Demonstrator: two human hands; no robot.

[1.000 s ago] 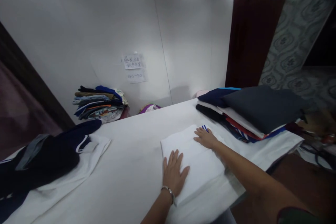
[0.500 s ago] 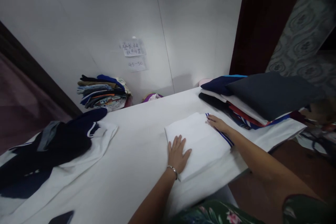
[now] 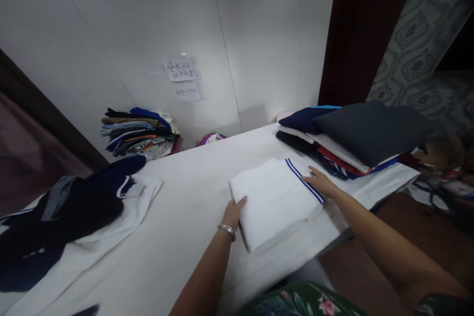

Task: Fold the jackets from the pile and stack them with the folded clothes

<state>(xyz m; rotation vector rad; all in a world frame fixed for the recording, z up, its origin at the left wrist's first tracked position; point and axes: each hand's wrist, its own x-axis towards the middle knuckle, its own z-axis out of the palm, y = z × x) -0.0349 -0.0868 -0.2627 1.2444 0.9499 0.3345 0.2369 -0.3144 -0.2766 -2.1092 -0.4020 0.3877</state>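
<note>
A folded white garment (image 3: 276, 202) lies on the table (image 3: 155, 256), left hand (image 3: 233, 212) cupped against its edge, right hand (image 3: 320, 182) open, fingers on its blue stripes (image 3: 303, 182).

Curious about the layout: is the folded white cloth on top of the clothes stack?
No, the folded white cloth lies on the covered table, beside the stack.

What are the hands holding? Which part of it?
The hands are at a folded white garment: the left hand on its left edge, the right hand by its blue-striped edge. Gripping or only pressing cannot be told.
</note>
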